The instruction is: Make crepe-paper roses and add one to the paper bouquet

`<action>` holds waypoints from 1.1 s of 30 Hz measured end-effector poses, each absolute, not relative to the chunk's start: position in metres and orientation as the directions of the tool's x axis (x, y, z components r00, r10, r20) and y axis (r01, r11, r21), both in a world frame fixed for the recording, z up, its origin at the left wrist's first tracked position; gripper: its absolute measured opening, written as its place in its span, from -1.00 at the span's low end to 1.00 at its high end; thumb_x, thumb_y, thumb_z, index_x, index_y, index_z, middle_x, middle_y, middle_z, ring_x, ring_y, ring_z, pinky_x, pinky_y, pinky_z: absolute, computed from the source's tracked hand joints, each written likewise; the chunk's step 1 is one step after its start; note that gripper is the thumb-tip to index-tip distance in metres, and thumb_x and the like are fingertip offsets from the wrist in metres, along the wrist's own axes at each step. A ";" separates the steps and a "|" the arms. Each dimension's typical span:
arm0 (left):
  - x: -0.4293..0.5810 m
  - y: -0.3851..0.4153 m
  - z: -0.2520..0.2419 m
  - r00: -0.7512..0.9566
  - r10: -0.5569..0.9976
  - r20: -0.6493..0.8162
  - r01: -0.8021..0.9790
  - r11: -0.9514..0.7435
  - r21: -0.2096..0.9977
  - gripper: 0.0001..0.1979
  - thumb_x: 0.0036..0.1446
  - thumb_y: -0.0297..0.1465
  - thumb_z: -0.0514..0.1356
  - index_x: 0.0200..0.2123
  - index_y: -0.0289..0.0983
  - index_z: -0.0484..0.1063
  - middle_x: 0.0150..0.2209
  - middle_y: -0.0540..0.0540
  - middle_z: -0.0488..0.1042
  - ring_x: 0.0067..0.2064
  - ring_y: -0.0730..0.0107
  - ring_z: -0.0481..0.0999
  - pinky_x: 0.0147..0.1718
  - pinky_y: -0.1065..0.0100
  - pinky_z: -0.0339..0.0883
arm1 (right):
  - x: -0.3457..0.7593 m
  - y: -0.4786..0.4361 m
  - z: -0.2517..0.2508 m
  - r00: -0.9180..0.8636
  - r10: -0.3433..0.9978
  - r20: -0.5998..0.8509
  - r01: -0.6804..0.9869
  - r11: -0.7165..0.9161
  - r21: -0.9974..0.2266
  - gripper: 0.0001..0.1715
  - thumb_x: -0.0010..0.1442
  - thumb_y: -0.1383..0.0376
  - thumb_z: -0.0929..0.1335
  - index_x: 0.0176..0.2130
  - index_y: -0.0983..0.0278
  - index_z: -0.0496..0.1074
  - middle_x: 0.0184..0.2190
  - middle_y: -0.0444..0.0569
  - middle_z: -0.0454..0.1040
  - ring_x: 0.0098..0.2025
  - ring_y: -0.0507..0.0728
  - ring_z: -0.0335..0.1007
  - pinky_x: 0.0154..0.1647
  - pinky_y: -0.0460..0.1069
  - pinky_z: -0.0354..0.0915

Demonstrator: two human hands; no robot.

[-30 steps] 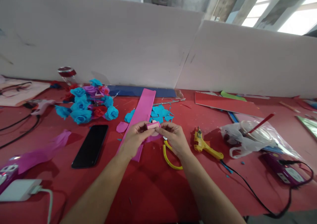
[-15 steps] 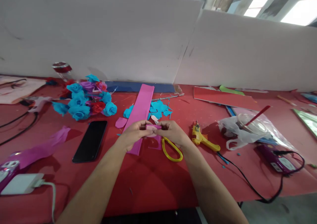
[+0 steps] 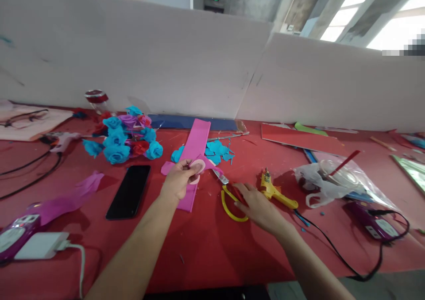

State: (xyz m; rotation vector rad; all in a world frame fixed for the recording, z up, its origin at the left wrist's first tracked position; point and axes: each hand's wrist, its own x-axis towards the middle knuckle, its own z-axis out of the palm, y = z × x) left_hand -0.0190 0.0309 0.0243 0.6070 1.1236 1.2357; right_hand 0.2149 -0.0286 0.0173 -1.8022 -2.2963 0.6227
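Pinching pale pink shapes (image 3: 198,166) and magenta paper (image 3: 210,163), the left hand (image 3: 177,180) is over a long pink strip (image 3: 198,136) on the red counter (image 3: 206,255). The right hand (image 3: 260,207), fingers loosely spread, is at the yellow-handled scissors (image 3: 225,180); whether it touches them is unclear.

And bare all the way here, from slim-fingered left hand (image 3: 181,179) and right hand (image 3: 258,206), through narrow wrists (image 3: 170,199), to broadening, uncovered forearms (image 3: 139,247)!
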 end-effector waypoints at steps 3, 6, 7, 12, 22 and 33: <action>-0.017 0.031 0.024 -0.042 0.935 -0.351 -0.505 0.283 0.815 -0.70 -0.33 -0.49 0.44 -0.45 -0.33 0.45 -0.48 0.00 0.49 -0.43 0.48 0.51 -0.50 0.51 0.28 | 0.217 -0.023 0.015 -0.186 0.971 -0.152 0.848 0.081 -0.523 -0.37 -0.05 0.44 0.33 0.07 0.31 0.29 -0.28 0.02 0.50 -0.31 0.14 0.42 -0.30 -0.03 0.21; -0.018 0.032 0.025 0.004 0.920 -0.391 -0.602 0.314 0.734 -0.80 -0.21 -0.56 0.39 -0.48 -0.33 0.43 -0.50 -0.01 0.49 -0.44 0.48 0.52 -0.48 0.50 0.32 | 0.221 -0.026 0.022 -0.076 0.984 -0.159 0.740 -0.051 -0.670 -0.22 -0.13 0.44 0.37 0.13 0.29 0.26 -0.34 -0.04 0.51 -0.36 0.13 0.41 -0.32 -0.01 0.26; -0.019 0.032 0.026 0.002 0.911 -0.411 -0.632 0.320 0.706 -0.83 -0.16 -0.58 0.36 -0.49 -0.33 0.41 -0.51 0.00 0.48 -0.46 0.51 0.50 -0.49 0.51 0.32 | 0.222 -0.031 0.025 -0.062 0.987 -0.148 0.673 -0.068 -0.737 -0.18 -0.14 0.41 0.41 0.15 0.27 0.26 -0.28 -0.02 0.51 -0.30 0.16 0.42 -0.27 0.03 0.29; -0.024 0.034 0.039 -0.063 0.831 -0.553 -0.772 0.311 0.555 -0.82 0.01 -0.64 0.23 -0.53 -0.30 0.35 -0.55 0.04 0.44 -0.59 0.62 0.38 -0.57 0.53 0.27 | 0.215 -0.082 0.020 0.010 0.974 -0.226 0.202 -0.224 -0.953 -0.10 -0.09 0.04 0.47 0.20 0.14 0.22 0.15 0.06 0.30 0.08 0.28 0.29 -0.04 0.11 0.31; -0.004 0.029 0.077 -0.020 0.762 -0.648 -0.866 0.310 0.392 -0.92 0.03 -0.52 0.27 -0.43 -0.28 0.41 -0.52 0.04 0.43 -0.57 0.56 0.40 -0.53 0.41 0.34 | 0.169 -0.084 0.031 -0.246 0.948 -0.203 0.102 -0.183 -0.978 -0.07 -0.12 -0.11 0.46 0.15 0.11 0.16 -0.16 -0.04 0.32 -0.26 0.10 0.24 -0.19 -0.01 0.26; 0.034 0.008 0.082 -0.256 0.858 -0.446 -0.834 0.037 0.550 -0.82 -0.03 -0.67 0.19 -0.53 -0.31 0.36 -0.53 0.06 0.43 -0.48 0.56 0.46 -0.40 0.45 0.37 | 0.142 -0.047 0.028 -0.263 0.965 -0.006 -0.092 -0.031 -0.995 -0.33 0.00 -0.06 0.43 0.01 0.12 0.20 -0.38 -0.19 0.12 -0.42 0.00 0.02 -0.41 -0.10 0.10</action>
